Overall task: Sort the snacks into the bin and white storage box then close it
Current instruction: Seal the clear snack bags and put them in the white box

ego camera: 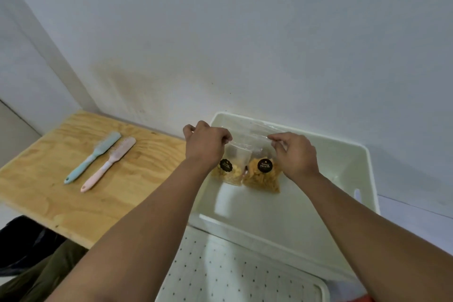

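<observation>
- Snack bags: two clear ones, the left bag [229, 169] hanging below the left hand [204, 141], the right bag [263, 174] below the right hand [294, 154]; each hand pinches its bag's top edge.
- Both hang inside the white storage box [343, 169].
- Left of the left hand, two brushes on the wooden table [61, 203]: blue brush [94, 155], pink brush [110, 163].
- Dotted white lid [232, 272] lies nearer than the hands.

Both forearms are bare, with no sleeves, and olive-green trousers [46, 274] cover the legs.
</observation>
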